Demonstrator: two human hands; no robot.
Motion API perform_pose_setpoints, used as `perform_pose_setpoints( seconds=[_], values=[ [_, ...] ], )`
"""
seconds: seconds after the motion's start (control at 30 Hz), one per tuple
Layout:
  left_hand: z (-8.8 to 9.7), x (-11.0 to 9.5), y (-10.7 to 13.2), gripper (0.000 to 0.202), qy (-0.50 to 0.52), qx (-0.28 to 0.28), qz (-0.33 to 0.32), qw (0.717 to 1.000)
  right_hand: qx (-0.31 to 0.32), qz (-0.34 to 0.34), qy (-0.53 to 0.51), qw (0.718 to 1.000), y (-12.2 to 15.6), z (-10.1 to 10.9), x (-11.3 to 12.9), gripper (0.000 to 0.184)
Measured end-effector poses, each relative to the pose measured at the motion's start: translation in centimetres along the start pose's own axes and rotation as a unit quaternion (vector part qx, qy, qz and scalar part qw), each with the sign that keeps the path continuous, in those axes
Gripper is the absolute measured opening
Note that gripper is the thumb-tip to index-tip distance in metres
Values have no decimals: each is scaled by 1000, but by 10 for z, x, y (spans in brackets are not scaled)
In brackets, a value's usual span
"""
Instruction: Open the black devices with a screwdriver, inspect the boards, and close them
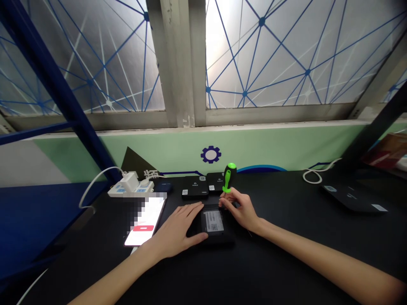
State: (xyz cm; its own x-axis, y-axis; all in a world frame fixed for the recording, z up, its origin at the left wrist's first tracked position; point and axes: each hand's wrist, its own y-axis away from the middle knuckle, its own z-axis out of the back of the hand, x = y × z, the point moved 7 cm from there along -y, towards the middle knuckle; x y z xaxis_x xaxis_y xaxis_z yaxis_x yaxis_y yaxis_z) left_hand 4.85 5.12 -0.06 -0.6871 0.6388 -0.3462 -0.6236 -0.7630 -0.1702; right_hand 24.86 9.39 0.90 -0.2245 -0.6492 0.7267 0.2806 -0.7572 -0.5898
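Two bare hands in the head view, both at one black device (221, 236) flat on the black table (286, 203), with one silver label (214, 220) uppermost. Clock directions from that device as centre. At 9 o'clock, one left hand (179, 228): open, palm down, laid against the device, with fingers along the far left corner and thumb over the near part. At 2 o'clock, one right hand (242, 208): closed in a pinch around one green-and-black screwdriver (230, 177), just below the handle. Nearly upright, handle toward 1 o'clock; cannot tell exactly where the tip sits, behind the fingers. Between 11 and 12 o'clock, two black boxes (194, 186) side by side, each with one small white sticker (185, 192). At 9 o'clock, past the left hand, one lit phone (152, 214), partly pixelated, with one red button (143, 228) on screen. At 10 o'clock, one white power strip (118, 192) bearing two white plugs (129, 181). At 3 o'clock, well apart, one flat black case (352, 200). At 2 o'clock, farther off, one looped white cable (313, 182).
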Motion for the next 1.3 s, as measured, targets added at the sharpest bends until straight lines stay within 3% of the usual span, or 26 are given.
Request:
perform_pose_setpoints(
  seconds=[0.2, 0.57, 0.9, 1.3],
  values=[
    [0, 0, 0, 71, 0, 3, 1, 1000, 20, 11, 3, 1000, 2, 0, 3, 19],
    [1, 0, 0, 71, -2, 5, 1, 1000, -7, 11, 16, 1000, -2, 1, 5, 18],
    [0, 0, -1, 72, -1, 9, 3, 1000, 15, 45, 19, 999, 3, 1, 11, 9],
    [-2, 2, 0, 72, -5, 23, 9, 1000, -16, 19, 34, 999, 0, 2, 2, 14]
  ],
)
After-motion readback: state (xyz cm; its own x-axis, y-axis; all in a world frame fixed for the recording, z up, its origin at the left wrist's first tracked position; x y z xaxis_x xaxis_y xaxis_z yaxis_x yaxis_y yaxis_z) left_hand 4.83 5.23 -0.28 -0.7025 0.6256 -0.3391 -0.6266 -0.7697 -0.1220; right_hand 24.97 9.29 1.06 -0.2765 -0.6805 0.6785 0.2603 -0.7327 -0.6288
